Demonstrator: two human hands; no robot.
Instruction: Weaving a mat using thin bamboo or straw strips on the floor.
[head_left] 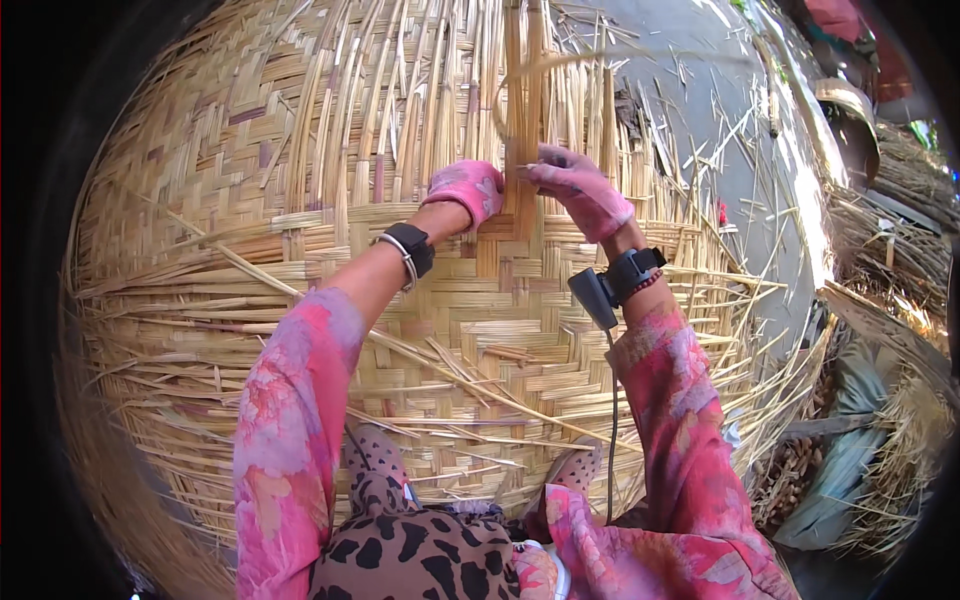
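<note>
Under both hands lies a large woven mat of flat, split bamboo strips (440, 300). My left hand (468, 190), in a pink patterned glove, is closed low over the weave, beside a band of upright brownish strips (522, 120); its fingertips are hidden. On the other side of that band is my right hand (582, 190), gloved alike, thumb and fingers pinched at the strip's edge. A thin curved bamboo strip (560, 62), blurred by motion, arcs above the hands. Whether its end lies in the right hand cannot be made out.
Loose strip ends spread around the mat, over grey ground (690, 100) at the right. A woven basket (848, 115), bundled sticks (900, 225) and a greenish sheet (835, 450) are farther right. My shoes (375, 455) rest on the mat's near part. A cable (613, 430) hangs from my right wrist.
</note>
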